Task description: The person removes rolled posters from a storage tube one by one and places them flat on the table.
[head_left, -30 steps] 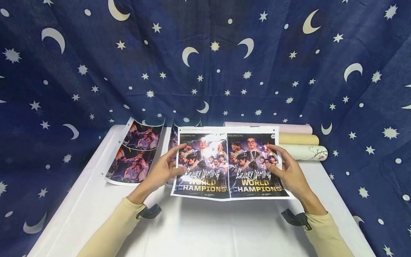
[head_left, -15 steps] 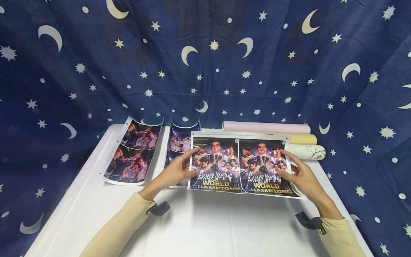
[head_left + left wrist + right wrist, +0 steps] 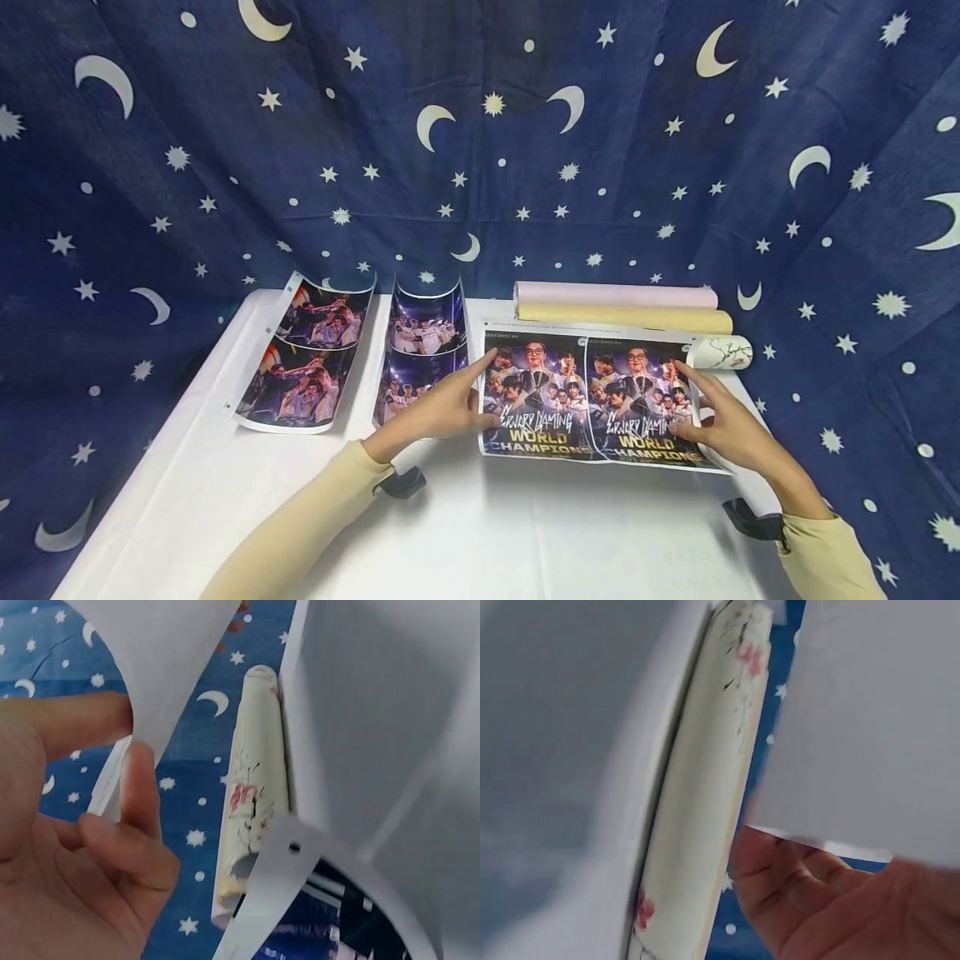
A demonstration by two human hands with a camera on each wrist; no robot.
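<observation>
Raised over the table, a glossy printed poster sheet [image 3: 536,392] shows two matching group pictures lettered "World Champions". My left hand [image 3: 447,406] pinches its left edge between thumb and fingers. At the opposite edge, my right hand [image 3: 731,429] grips the sheet the same way. The poster's plain white back [image 3: 169,667] shows in the left wrist view, where the fingers [image 3: 139,787] press at its edge. From the right wrist, the hand [image 3: 829,900] sits at the rim of that white back. The sheet partly hides a roll with a blossom pattern [image 3: 723,352].
Two curled picture sheets lie at left: a reddish one [image 3: 303,367] and a purple one [image 3: 427,333] beside it. A pink roll [image 3: 615,294] and a yellow roll [image 3: 630,317] lie along the table's back edge. Behind hangs a dark blue star-and-moon cloth [image 3: 480,167].
Both hands have carried the poster to the right and slightly toward the front. The purple picture sheet is now more exposed, while the blossom-patterned roll is more covered.
</observation>
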